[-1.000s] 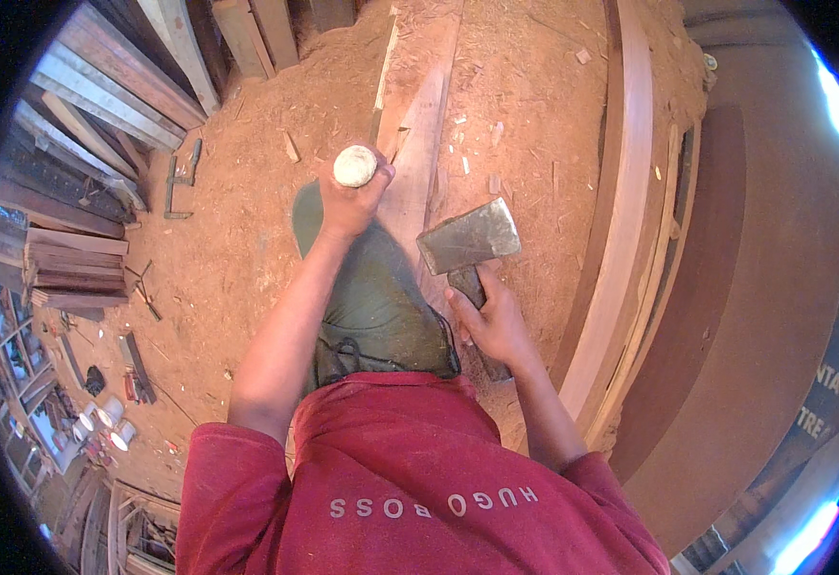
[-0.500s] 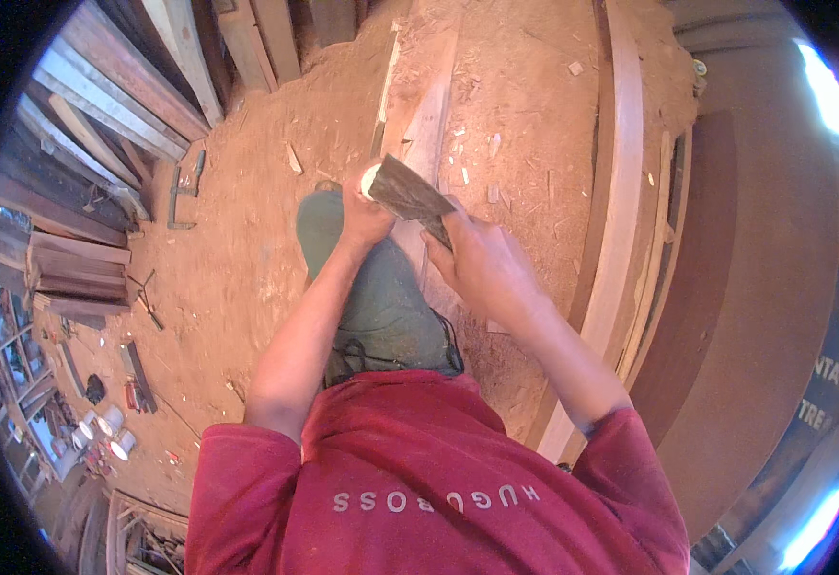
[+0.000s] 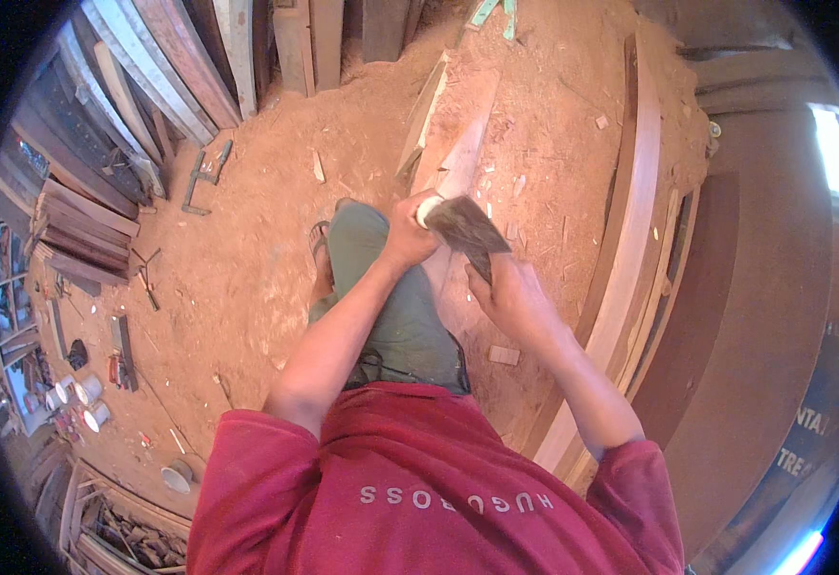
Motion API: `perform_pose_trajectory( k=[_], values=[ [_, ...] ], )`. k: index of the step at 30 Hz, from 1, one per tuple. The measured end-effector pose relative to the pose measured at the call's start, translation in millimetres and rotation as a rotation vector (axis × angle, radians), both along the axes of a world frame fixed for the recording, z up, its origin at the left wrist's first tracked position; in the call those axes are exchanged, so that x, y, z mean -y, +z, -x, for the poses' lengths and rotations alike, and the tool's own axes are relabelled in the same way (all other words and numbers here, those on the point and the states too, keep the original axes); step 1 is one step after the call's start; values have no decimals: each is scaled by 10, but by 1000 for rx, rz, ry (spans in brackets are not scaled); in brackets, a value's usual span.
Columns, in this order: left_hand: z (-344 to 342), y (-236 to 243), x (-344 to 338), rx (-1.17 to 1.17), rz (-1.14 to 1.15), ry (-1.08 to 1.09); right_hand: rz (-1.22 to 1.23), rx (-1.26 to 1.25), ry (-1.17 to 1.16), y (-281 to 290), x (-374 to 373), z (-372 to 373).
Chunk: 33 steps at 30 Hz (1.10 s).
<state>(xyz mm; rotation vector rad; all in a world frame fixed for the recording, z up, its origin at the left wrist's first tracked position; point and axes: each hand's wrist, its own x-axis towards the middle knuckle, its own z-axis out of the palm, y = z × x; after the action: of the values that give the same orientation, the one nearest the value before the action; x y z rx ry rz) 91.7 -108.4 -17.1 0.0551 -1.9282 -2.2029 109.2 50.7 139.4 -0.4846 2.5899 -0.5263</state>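
Hands (image 3: 411,235) w/ mallet (image 3: 469,228) + handle (image 3: 427,210), board (image 3: 467,153) edge nr, flr (image 3: 555,187) strip R

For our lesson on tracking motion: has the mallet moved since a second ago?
Yes. Judged against the plank below it, the mallet in the right hand has moved leftward and farther forward.

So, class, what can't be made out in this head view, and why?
Head view:
Tool below its pale round end: hidden by the left hand.
Whether the mallet touches that end: its own head blocks the spot.
Right hand: most fingers hidden behind the back of the hand.
White pots, far left: contents too small to tell.
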Motion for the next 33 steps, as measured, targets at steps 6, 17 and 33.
perform_pose_trajectory(
  k=[6, 17, 33],
  values=[
    [-16, -141, 205, -7, 86, 26, 353, -235, -203, 735, 242, -34],
    [-22, -208, 221, -21, 127, 10, 263, -141, -253, 305, 294, -117],
    [12, -245, 251, -70, -26, -107, 79, -39, -105, 77, 414, -117]
  ],
)
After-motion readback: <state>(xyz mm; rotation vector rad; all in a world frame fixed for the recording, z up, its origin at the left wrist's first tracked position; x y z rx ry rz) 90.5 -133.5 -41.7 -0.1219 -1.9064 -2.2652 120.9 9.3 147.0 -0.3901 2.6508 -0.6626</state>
